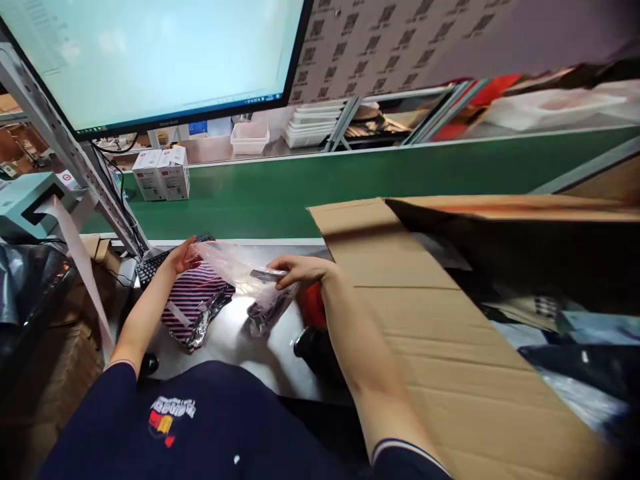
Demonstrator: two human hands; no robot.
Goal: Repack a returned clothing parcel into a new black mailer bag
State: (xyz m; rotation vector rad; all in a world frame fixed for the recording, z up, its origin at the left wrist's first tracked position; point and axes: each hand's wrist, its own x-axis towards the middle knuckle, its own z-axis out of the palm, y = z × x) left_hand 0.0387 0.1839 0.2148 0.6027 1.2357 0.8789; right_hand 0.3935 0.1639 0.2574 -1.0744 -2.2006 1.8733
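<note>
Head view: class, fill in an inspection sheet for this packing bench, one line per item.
Surface: shiny metal bench, green conveyor belt behind it.
Job's things: clear plastic bag held between both hands; striped garment lying under it.
Clutter: large cardboard box at right; two white cartons on the belt; red item.
Grips: left hand and right hand each pinch an end of the bag.
Cables: black leads down the monitor frame.
Surroundings: monitor, keyboard, label printer, stacked trays.
</note>
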